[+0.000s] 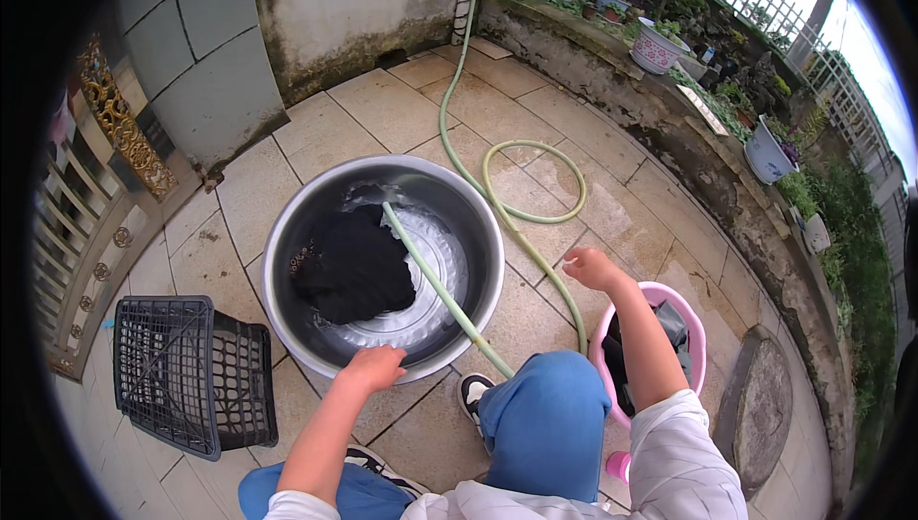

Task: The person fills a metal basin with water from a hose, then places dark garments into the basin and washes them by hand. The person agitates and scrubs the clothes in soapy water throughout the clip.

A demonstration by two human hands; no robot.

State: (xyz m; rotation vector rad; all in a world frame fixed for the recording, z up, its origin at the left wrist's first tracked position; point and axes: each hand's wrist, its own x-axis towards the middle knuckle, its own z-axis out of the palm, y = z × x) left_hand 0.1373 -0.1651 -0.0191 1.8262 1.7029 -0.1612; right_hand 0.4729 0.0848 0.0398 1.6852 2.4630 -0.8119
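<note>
A large round metal basin (495,269) stands on the tiles before me, with dark wet cloth (358,265) and shallow water inside. The end of a pale green hose (437,287) hangs over the rim and runs water into it. My left hand (374,368) is at the basin's near rim, fingers bent; whether it grips the rim is hard to tell. My right hand (588,267) hovers right of the basin with fingers slightly curled, nothing seen in it. Below my right forearm is a pink plastic tub (699,348) holding dark and grey cloth.
A black plastic crate (168,376) lies left of the basin. The hose coils (538,218) across the tiles behind. A small pink cup (618,466) is by my right knee. A stone slab (764,405) and a raised planter wall with potted plants (656,46) are at right.
</note>
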